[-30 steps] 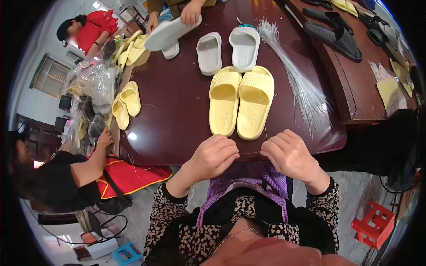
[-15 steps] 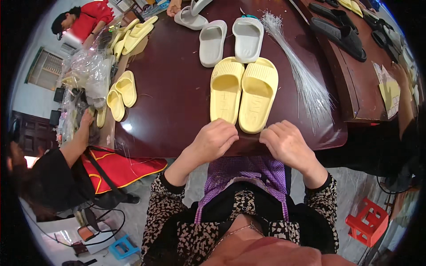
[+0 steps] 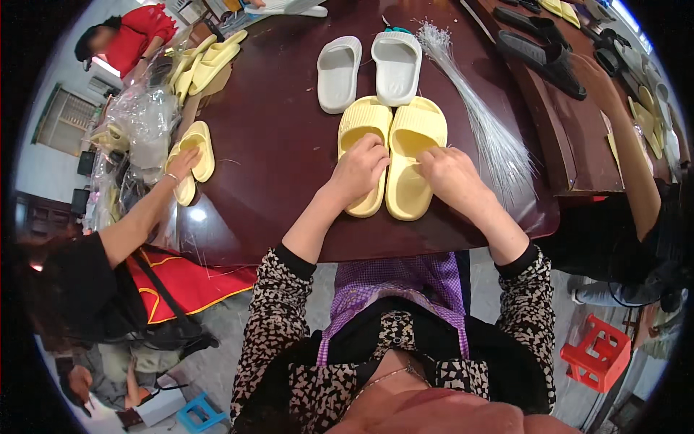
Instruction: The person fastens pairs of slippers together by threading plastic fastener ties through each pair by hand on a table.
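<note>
A pair of yellow slide slippers lies side by side in front of me on the table, toes pointing away. Over the left yellow slipper (image 3: 368,200) is my left hand (image 3: 357,171), its fingers bent and pinched together near the strap opening. My right hand (image 3: 455,179) is closed in the same way over the right yellow slipper (image 3: 410,194), fingertips at the inner side below its strap. Whatever thin thing the fingertips may hold is too small to make out. Just beyond the yellow toes lie two grey slippers, a left grey slipper (image 3: 337,78) and a right grey slipper (image 3: 397,69).
A bundle of clear plastic strands (image 3: 477,108) lies to the right on the dark red table (image 3: 260,159). At left, a co-worker's hand (image 3: 182,163) touches smaller yellow slippers (image 3: 204,153), near plastic bags (image 3: 148,119). Black slippers (image 3: 538,58) sit on the right table. A red stool (image 3: 597,352) stands below.
Both my hands have moved forward from the table's near edge onto the yellow slippers. The left co-worker's hand has reached the small yellow pair. Far grey slippers have been shifted away.
</note>
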`<state>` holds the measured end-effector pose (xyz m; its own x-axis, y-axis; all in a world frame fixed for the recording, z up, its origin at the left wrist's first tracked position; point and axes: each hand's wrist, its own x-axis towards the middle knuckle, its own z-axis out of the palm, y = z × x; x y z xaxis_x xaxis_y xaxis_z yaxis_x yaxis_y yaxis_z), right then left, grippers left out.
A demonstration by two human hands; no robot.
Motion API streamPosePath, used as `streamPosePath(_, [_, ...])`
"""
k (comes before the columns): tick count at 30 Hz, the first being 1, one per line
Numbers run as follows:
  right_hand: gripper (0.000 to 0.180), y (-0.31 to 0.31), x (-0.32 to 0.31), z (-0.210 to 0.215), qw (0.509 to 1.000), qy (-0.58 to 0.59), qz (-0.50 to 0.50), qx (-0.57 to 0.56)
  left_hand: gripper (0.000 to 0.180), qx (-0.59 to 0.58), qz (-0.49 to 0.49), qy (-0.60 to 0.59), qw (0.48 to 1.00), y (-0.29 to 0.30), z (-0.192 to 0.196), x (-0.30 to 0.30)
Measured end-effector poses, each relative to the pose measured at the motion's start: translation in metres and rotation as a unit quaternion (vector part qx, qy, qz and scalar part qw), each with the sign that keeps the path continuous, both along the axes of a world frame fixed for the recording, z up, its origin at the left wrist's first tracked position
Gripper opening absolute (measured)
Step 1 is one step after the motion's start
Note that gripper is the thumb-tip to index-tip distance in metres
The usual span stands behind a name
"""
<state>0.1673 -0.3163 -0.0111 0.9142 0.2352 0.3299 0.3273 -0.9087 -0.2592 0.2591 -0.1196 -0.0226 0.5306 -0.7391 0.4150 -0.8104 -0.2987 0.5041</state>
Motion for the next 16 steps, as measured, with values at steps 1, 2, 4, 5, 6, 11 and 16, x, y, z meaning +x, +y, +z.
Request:
streamPosePath(1, [0.012, -0.002, 0.001, 0.004, 1.000, 0.001, 0.001, -0.002, 0.010, -0.002, 0.001, 0.001, 1.000, 0.000, 0.000, 0.000])
streamPosePath(2, [0.012, -0.006, 0.002, 0.011, 0.998, -0.003, -0.012, 0.064, 0.010, -0.002, 0.005, 0.003, 1.000, 0.000, 0.000, 0.001])
streamPosePath(4, [0.014, -0.015, 0.006, 0.022, 0.980, -0.010, -0.035, 0.195, 0.010, -0.002, 0.014, 0.008, 1.000, 0.001, 0.001, 0.001])
streamPosePath(5, [0.014, -0.020, 0.012, 0.022, 0.980, -0.009, -0.033, 0.194, 0.010, -0.003, 0.016, 0.007, 1.000, 0.003, 0.002, 0.000])
streamPosePath(6, [0.018, -0.027, 0.021, 0.023, 0.974, -0.016, -0.072, 0.214, 0.010, -0.006, 0.010, 0.006, 1.000, 0.004, 0.002, -0.001])
streamPosePath(11, [0.034, -0.059, 0.066, -0.003, 0.959, 0.097, -0.236, 0.124, 0.008, -0.016, -0.008, -0.001, 1.000, -0.002, 0.011, -0.020])
streamPosePath(16, [0.045, -0.050, 0.073, 0.008, 0.948, 0.147, -0.270, 0.087, 0.009, 0.019, -0.002, -0.017, 1.000, -0.002, 0.019, -0.047])
